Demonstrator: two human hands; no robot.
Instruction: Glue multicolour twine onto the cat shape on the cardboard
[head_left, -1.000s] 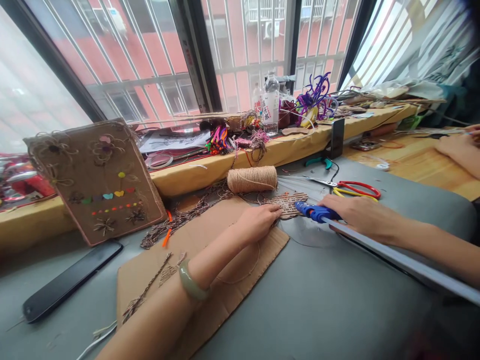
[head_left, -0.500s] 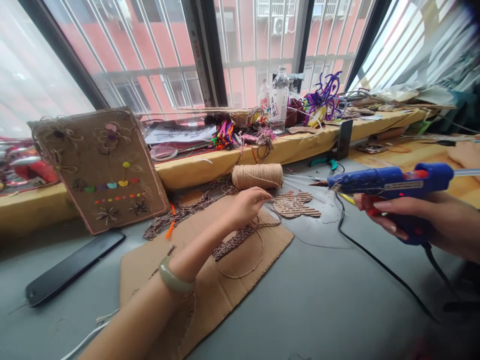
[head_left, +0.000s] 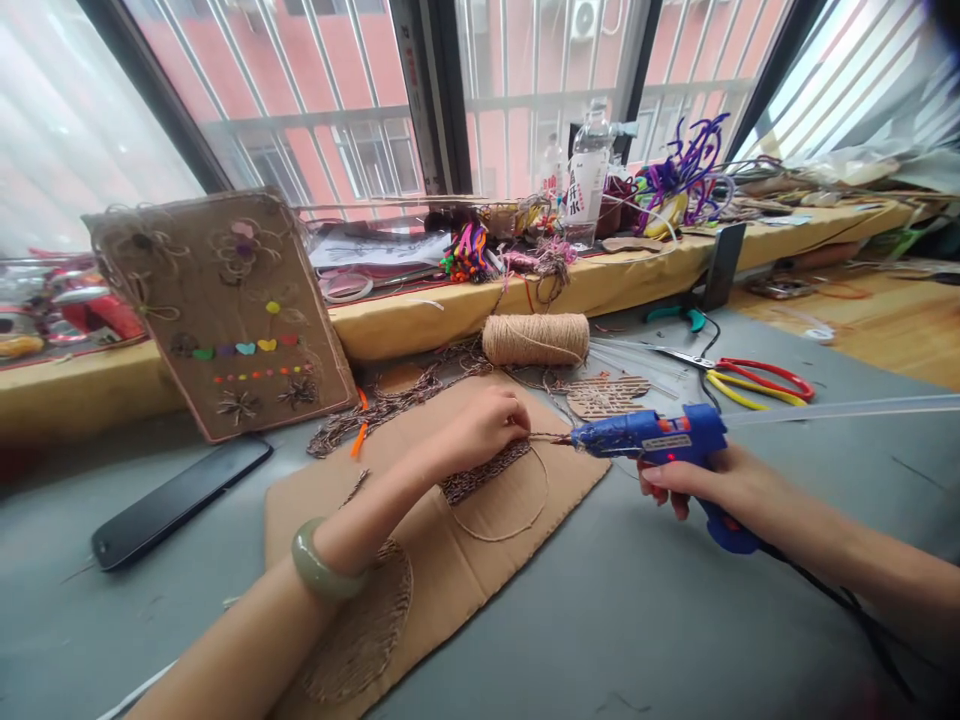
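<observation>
My right hand (head_left: pixel 709 485) grips a blue hot glue gun (head_left: pixel 637 434), its nozzle pointing left, with a clear glue stick (head_left: pixel 840 412) out of its back. The nozzle tip is close beside the fingers of my left hand (head_left: pixel 491 425), which are pinched on a brown twisted cord (head_left: pixel 536 437). Under that hand, rows of the same cord form a dark patch (head_left: pixel 480 477) on a cardboard sheet (head_left: pixel 450 590). A ring of thin twine (head_left: pixel 495 538) curves below the patch. Nearer me on the sheet, an oval of cord (head_left: pixel 367 630) is partly hidden by my left forearm.
Behind the sheet lie a twine spool (head_left: pixel 535 340), a corrugated cardboard cutout (head_left: pixel 607 396), scissors (head_left: pixel 765 380) with red and yellow handles, and loose braided cord (head_left: pixel 375 410). A black phone (head_left: pixel 184 500) and a decorated cardboard panel (head_left: pixel 225 320) are at left. A water bottle (head_left: pixel 587 185) stands on the ledge.
My right hand has brought the glue gun left and down, its nozzle now by my left fingers. The scissors have come into full view. The camera view has shifted slightly.
</observation>
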